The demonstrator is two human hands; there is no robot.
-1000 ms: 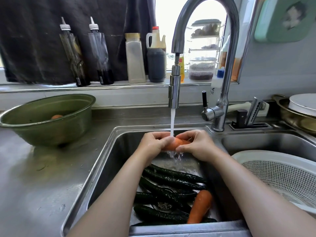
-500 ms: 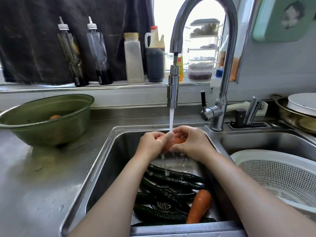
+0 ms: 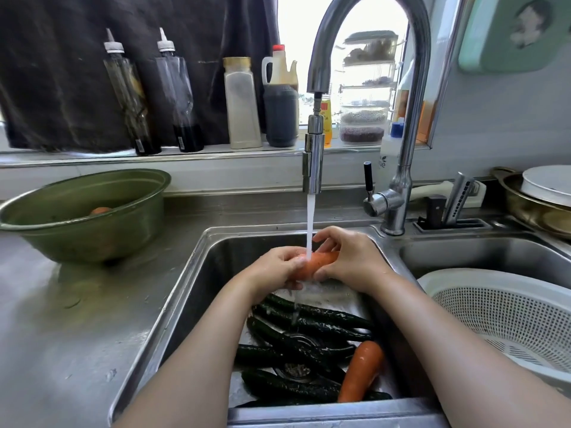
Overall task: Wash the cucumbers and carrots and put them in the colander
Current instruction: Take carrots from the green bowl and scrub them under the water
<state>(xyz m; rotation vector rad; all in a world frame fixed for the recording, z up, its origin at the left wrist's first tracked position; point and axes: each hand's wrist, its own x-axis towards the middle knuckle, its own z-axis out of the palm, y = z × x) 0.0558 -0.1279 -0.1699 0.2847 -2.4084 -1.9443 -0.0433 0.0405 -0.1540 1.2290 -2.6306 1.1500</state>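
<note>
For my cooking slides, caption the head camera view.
Left hand and right hand hold a carrot under the running tap, above cucumbers in the sink.

I see a steel tabletop (image 3: 77, 335) below a window (image 3: 293, 23) with bright daylight. A dark cloth (image 3: 77, 72) covers its left part, bottles (image 3: 242, 103) stand along the sill (image 3: 216, 154), and the right wall (image 3: 494, 118) is pale grey.

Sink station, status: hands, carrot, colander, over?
Under the running tap, left hand and right hand grip one carrot. In the sink lie cucumbers and a second carrot. At right the colander, nothing visible inside.
</note>
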